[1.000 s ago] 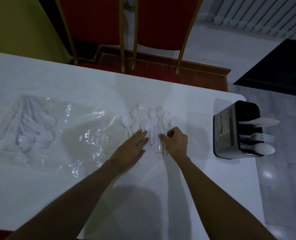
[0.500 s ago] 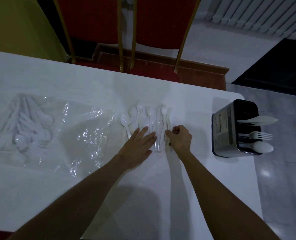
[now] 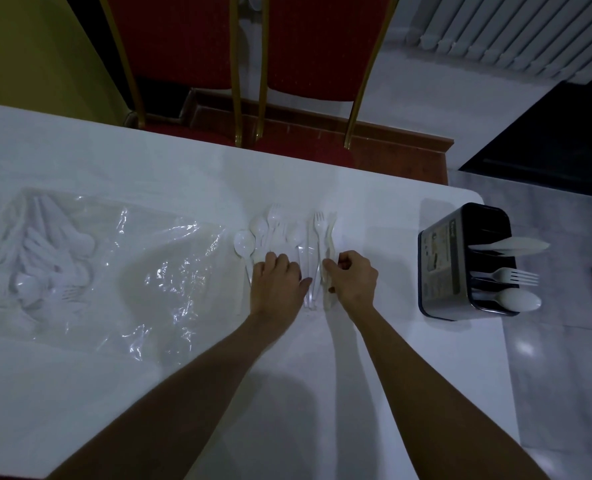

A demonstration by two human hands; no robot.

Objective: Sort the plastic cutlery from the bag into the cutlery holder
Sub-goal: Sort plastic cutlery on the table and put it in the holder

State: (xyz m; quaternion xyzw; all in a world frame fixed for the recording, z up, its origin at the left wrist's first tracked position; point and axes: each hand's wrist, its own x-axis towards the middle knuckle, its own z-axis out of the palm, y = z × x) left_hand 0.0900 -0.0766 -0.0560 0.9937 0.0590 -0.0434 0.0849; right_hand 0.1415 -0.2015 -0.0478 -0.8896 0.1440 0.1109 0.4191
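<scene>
White cutlery (image 3: 274, 230) lies handles toward the person (heads away); right hand (image 3: 353, 280) pinches a knife (image 3: 329, 234), left hand (image 3: 277, 282) grip unclear.

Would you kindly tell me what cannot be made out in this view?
Head view only.
Cutlery in the bag: glare and creases blur the count.
Left hand: its back hides whether it grips anything.
Right hand: pinches a pale handle; type unclear in the overlapping pile.
Holder label: too small to read.
</scene>
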